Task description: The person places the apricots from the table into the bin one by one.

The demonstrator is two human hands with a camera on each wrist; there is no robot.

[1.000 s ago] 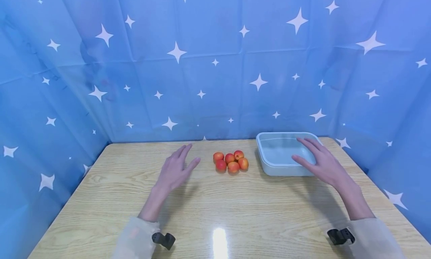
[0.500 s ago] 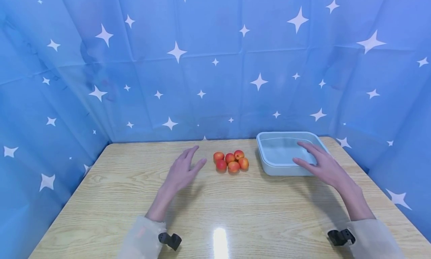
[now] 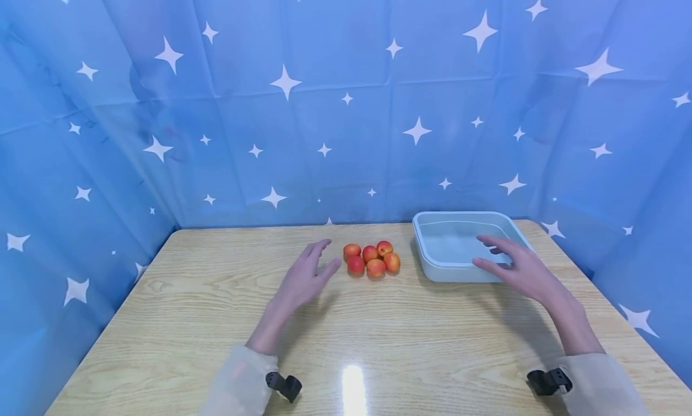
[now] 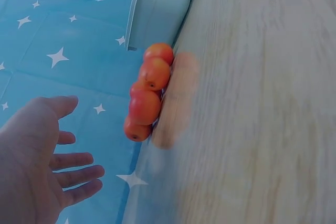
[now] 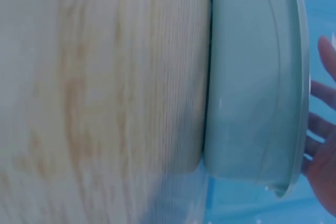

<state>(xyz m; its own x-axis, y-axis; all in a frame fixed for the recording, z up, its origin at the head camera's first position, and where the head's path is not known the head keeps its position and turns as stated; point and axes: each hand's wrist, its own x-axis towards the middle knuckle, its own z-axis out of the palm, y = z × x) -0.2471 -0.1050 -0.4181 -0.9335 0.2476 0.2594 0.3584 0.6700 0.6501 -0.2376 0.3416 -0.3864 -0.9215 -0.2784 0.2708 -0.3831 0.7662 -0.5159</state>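
Several red-orange fruits, apricot-like in look [image 3: 375, 268], lie in a tight cluster near the table's back edge. My left hand [image 3: 306, 277] hovers just left of them, fingers relaxed and thumb spread, holding nothing. In the left wrist view the fruits [image 4: 145, 106] sit beyond the fingertips, with a gap between. A pale blue rectangular tub [image 3: 456, 273] stands at the back right. Over its front right part is my right hand [image 3: 521, 269], fingers loosely bent and nothing in them. The right wrist view shows its fingers [image 5: 321, 124] beyond the rim of the tub [image 5: 252, 87].
The wooden table [image 3: 216, 320] carries the fruits and the tub. Behind and on both sides hangs a blue curtain [image 3: 346, 122] with white stars. A light reflection shows on the table's front middle.
My left hand has moved right and slightly toward me, closer to the fruits. My right hand has barely moved, its fingers dipping a little. Fruits and tub stay in place.
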